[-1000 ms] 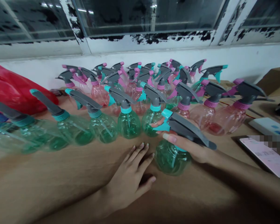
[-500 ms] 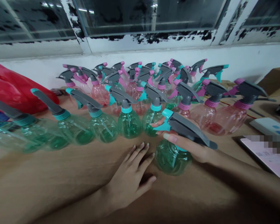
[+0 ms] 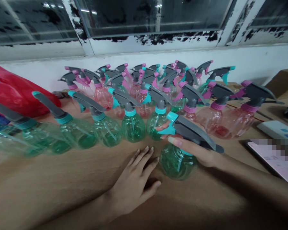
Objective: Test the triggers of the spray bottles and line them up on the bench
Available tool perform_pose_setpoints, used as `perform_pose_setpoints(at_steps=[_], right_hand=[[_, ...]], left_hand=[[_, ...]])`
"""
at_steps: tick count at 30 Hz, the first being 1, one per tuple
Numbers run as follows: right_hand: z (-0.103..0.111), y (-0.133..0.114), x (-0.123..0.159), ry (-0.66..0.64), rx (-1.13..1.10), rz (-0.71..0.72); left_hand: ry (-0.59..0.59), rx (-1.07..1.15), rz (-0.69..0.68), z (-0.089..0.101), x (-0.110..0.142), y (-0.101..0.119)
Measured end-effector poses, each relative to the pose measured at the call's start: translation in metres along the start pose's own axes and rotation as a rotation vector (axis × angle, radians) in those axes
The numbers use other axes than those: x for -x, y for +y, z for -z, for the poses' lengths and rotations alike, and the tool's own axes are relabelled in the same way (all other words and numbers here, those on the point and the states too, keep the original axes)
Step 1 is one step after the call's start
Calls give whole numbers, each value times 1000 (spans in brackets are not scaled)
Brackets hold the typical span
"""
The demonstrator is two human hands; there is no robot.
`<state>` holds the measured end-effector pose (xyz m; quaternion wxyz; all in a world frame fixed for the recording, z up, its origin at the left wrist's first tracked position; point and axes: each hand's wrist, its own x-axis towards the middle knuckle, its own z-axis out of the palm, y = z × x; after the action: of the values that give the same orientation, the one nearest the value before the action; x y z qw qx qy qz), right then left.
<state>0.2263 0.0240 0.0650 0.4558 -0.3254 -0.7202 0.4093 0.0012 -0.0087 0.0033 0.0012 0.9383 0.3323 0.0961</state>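
Note:
A green spray bottle [image 3: 176,161] with a grey trigger head and teal nozzle stands on the brown table [image 3: 50,182] in front of me. My right hand [image 3: 194,150] is wrapped round its neck under the trigger head. My left hand [image 3: 134,182] lies flat on the table just left of the bottle, fingers stretched out, holding nothing. Behind them runs a row of green spray bottles [image 3: 132,123], and further back stand several pink spray bottles [image 3: 220,118].
A red plastic bag [image 3: 16,92] lies at the far left. A phone [image 3: 276,158] and a white flat device [image 3: 278,129] lie at the right, with a cardboard box [image 3: 283,80] behind. A white wall and window sill [image 3: 134,44] close the back.

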Motion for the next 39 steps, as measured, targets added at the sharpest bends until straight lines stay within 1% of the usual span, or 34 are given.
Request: perform_pose_setpoints(at_steps=[9,15,18,22,25,28,31,34,39], right_hand=[[0,0,1,7,2,18],[1,-10,-2,8,23,5],[2,-16,-4,-22,93,21],[5,-18,-6,-66,158,3],[4,-15,-6,-52,133,24],[2,-13,-6,-7,104,60],[1,-13,-6,20,61,45],[0,-13,-5,6,-14,14],[1,-9,-3,-10,-13,13]], left_hand=[[8,14,4,0,1,-1],[8,19,0,-2,1,-1],[16,21,8,-2,2,-1],[12,22,7,0,1,0],[22,18,-1,0,1,-1],[25,11,-4,0,0,-1],[17,8,-4,0,1,0],[12,16,-4,1,1,0],[19,15,-6,1,0,0]])
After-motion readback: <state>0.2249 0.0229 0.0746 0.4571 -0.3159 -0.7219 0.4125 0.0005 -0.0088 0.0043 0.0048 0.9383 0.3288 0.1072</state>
